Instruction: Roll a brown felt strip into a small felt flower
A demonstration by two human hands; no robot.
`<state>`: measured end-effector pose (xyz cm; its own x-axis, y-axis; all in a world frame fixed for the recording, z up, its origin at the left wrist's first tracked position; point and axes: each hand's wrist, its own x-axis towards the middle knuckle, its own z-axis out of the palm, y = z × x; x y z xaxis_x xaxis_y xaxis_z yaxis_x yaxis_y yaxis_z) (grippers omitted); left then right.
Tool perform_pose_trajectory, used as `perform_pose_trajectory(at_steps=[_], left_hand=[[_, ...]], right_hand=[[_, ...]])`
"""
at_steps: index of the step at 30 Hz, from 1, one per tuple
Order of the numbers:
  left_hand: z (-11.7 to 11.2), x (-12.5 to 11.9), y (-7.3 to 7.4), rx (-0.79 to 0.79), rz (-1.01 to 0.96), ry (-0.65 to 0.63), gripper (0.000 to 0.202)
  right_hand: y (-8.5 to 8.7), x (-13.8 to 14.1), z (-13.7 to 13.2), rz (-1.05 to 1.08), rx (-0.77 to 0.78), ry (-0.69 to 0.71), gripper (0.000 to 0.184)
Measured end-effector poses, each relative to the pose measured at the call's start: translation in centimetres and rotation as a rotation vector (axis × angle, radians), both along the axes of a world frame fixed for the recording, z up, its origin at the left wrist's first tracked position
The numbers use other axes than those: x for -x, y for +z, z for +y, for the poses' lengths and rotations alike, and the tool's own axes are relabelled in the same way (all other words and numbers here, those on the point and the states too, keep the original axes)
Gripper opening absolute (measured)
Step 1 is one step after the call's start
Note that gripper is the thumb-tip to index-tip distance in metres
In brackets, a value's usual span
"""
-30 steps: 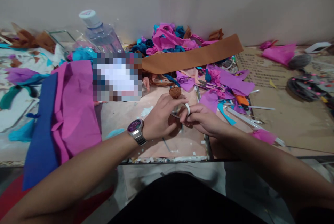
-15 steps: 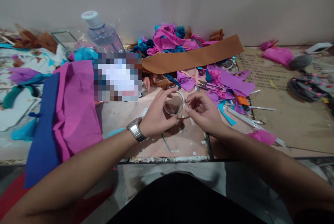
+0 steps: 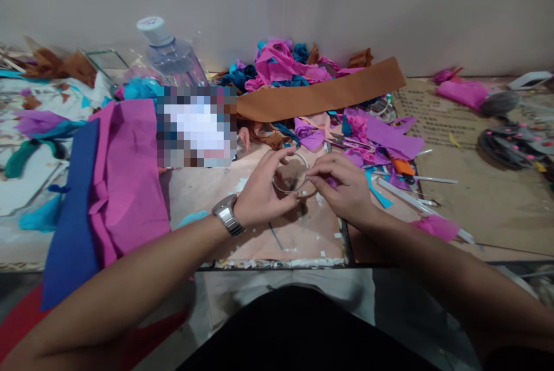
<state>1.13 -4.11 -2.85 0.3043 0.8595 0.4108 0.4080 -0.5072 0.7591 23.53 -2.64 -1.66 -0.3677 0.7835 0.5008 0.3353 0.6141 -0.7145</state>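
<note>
My left hand (image 3: 259, 191), a metal watch (image 3: 228, 214) on its wrist, holds a roll of clear tape (image 3: 283, 190) between thumb and fingers, with the ring's opening facing me. At the right edge of the roll, the thumb and index finger of my right hand (image 3: 344, 189) are pinched together. Whether a tape end lies in that pinch is too small to make out. Both hands are over the pale work surface (image 3: 242, 250), which is dotted with tiny white scraps.
A long brown paper strip (image 3: 320, 94) lies across crumpled pink and blue paper (image 3: 281, 65). Scissors (image 3: 346, 142) and an orange-handled cutter (image 3: 403, 168) are right of my hands. Pink sheets (image 3: 132, 175), a blue strip (image 3: 71, 215) and a clear bottle (image 3: 177, 62) stand left.
My right hand's fingers have closed into a tighter pinch at the roll's right edge. The roll and my left hand have barely shifted.
</note>
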Motion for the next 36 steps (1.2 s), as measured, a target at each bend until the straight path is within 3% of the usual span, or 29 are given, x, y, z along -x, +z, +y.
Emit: perform_pose_trajectory(at_steps=[9, 17, 24, 27, 29, 33, 36], left_hand=[[-0.1, -0.3, 0.0, 0.040, 0.013, -0.020, 0.083], [-0.2, -0.4, 0.0, 0.055, 0.014, 0.041, 0.075], [0.0, -0.2, 0.0, 0.089, -0.015, 0.073, 0.080], [0.0, -0.2, 0.2, 0.081, 0.008, 0.070, 0.080], [-0.1, -0.1, 0.3, 0.077, 0.023, 0.065, 0.080], [0.0, -0.1, 0.5, 0.083, 0.017, 0.058, 0.077], [0.0, -0.1, 0.6, 0.110, -0.008, 0.041, 0.074]], right_hand=[[-1.1, 0.3, 0.5, -0.012, -0.028, 0.087, 0.009], [-1.0, 0.4, 0.3, 0.009, -0.026, 0.125, 0.008], [-1.0, 0.2, -0.1, 0.068, 0.034, 0.121, 0.004], [-1.1, 0.1, -0.2, 0.076, 0.113, 0.110, 0.029], [-0.9, 0.1, -0.1, 0.039, 0.071, 0.102, 0.038], [-0.4, 0.2, 0.3, 0.000, -0.101, 0.091, 0.021], [-0.3, 0.2, 0.5, 0.006, -0.120, 0.082, 0.013]])
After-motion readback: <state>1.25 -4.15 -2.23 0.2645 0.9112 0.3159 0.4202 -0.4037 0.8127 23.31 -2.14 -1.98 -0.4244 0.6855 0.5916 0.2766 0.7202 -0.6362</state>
